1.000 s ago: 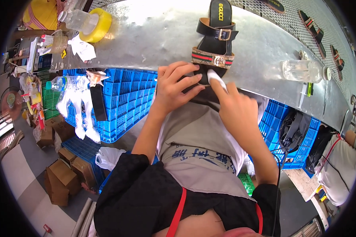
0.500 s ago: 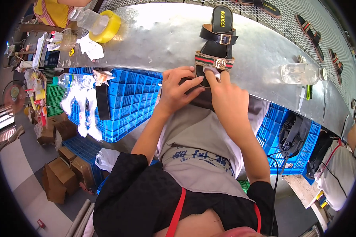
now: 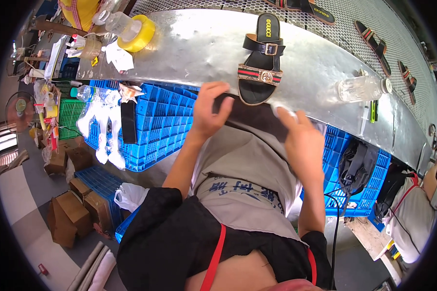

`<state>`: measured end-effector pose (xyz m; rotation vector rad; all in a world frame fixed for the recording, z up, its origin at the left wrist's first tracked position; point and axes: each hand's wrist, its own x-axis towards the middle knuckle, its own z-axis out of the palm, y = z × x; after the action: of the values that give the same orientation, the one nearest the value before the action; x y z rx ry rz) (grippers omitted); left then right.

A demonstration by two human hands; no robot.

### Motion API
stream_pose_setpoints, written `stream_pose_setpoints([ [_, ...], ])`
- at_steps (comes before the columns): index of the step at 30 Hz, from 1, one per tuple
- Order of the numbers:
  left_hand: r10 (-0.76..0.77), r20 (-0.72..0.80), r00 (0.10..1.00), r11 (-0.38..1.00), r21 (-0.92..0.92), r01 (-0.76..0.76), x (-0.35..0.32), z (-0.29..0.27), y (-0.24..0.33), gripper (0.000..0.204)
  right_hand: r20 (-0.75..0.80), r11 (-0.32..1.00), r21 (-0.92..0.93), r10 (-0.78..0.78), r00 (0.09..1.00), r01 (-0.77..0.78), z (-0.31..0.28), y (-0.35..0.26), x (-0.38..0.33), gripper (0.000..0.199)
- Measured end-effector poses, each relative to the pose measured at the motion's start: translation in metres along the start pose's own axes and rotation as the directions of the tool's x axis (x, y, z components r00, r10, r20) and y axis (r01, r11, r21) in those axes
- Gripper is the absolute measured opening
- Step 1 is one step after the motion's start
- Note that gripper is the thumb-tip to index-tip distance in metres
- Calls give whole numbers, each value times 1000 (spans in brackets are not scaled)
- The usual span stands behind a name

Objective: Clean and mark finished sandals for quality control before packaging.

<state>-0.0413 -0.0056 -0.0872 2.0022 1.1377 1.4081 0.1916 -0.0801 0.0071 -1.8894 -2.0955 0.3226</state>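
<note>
Both hands have been drawn back off the black sandal (image 3: 260, 63); left hand (image 3: 210, 110) grips the bench edge (image 3: 179, 80), right hand (image 3: 301, 140) apparently pinches a white cloth (image 3: 281, 109); overhanging, the sandal could be knocked off

Metal bench (image 3: 194, 43) — sandal (image 3: 262, 63), tape roll (image 3: 137, 33)

I see bright daylight glaring off the metal worktop (image 3: 204, 43); the fisheye bends its edges, black vignette rings the frame, and my right hand (image 3: 301, 140) blurs slightly.
</note>
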Motion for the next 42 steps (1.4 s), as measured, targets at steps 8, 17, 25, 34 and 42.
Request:
stream_pose_setpoints([
  [8,-17,9,1000,994,111,16,-4,-23,14,27,-458,872,487,215,862,41,37,69,37,31],
  [17,53,326,944,954,262,-144,32,-1,35,79,-93,377,926,179,979,19,32,83,36,32],
  [25,32,391,920,957,253,-141,41,12,18,89,-77,929,357,-78,994,100,41,1,31,40],
  [34,115,393,912,923,297,-244,46,17,15,91,-6,987,93,-134,991,134,39,8,28,40],
  [42,155,452,878,930,233,-284,68,21,21,92,-107,641,751,-119,987,159,18,55,-10,37],
])
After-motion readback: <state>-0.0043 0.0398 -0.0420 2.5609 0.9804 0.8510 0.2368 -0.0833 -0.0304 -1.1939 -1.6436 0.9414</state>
